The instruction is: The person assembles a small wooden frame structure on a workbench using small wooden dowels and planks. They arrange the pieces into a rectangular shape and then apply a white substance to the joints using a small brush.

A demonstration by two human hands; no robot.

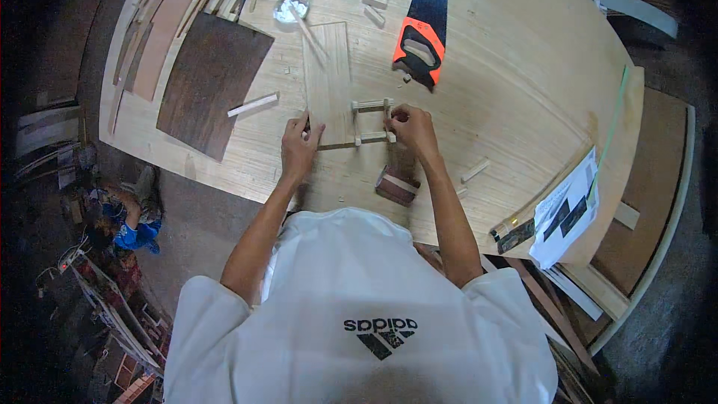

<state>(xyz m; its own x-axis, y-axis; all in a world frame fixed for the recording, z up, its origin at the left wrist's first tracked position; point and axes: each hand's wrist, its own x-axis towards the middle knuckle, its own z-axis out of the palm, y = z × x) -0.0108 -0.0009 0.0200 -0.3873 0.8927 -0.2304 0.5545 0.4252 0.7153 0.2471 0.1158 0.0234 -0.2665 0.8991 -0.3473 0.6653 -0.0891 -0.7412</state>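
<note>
Pinching the right side of a small wooden frame [372,137], the right hand [412,129] has its fingers curled in; the left hand [301,148] spreads at the near left edge of a pale board [327,78] — whether it grips, I cannot tell. The frame lies between both hands, just beside the board. Its four sides look put together, so that part seems well along; a loose stick [254,104] left of the left hand suggests more could remain. Ahead of the hands, a clear bowl [277,17] holds white stuff [288,9] — perhaps glue — and a thin stick [308,36] leaning out over the board.
</note>
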